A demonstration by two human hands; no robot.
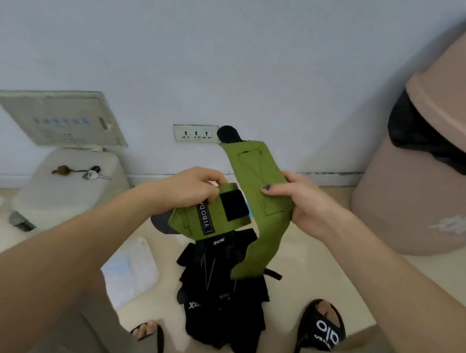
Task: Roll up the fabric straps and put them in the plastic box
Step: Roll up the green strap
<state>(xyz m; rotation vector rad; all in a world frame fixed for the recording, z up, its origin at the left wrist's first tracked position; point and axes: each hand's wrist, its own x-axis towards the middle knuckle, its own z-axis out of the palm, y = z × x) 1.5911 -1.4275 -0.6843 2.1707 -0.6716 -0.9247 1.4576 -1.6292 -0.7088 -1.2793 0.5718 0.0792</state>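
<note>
A green fabric strap [257, 185] with a black hook-and-loop patch and a black label hangs between my hands above the floor. My left hand [194, 184] grips its folded end with the patch. My right hand [297, 203] pinches the strap's long part, whose black-tipped end sticks up toward the wall while the other end droops down. Below, a pile of black straps [223, 303] lies on the floor between my feet. A clear plastic box [131, 270] sits on the floor left of the pile, partly hidden by my left arm.
A pink bin [443, 164] with a black liner stands at the right. A white stool-like unit [75, 184] with keys on top is at the left by the wall. A wall socket [195, 135] is behind the strap. My feet wear black sandals [321, 326].
</note>
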